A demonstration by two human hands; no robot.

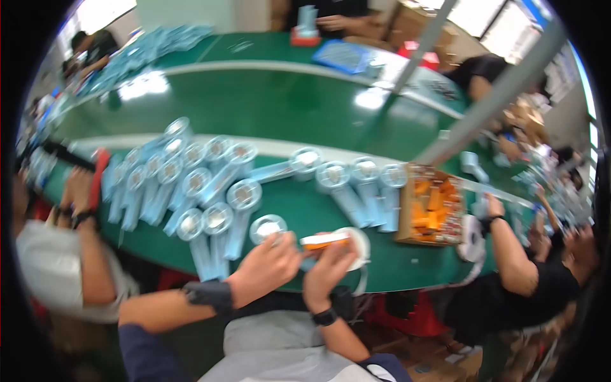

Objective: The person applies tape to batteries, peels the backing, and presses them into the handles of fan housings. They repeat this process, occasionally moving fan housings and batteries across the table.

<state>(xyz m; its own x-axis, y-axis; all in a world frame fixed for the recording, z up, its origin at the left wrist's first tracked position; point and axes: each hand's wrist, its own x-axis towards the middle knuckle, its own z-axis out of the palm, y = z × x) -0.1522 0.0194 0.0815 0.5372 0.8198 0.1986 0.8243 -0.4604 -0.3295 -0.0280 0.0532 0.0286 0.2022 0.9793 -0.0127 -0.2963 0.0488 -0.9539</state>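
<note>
The right hand (329, 267) held an orange-and-white piece (324, 240) at its twelve o'clock. The left hand (272, 262), at the piece's eight o'clock, was drawn narrow; whether it gripped anything, I cannot tell. On the green counter (305, 210), blue round-headed units (244, 193) lay toward its eleven, a carton (403, 216) toward two.

Left hand (267, 264) curled, right hand (324, 270) near it, fingers (345, 254) bent, forearms (160, 310) angled inward

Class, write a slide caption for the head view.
Right hand holds an orange and white piece, left hand close by, at a green table with blue handled parts.
</note>
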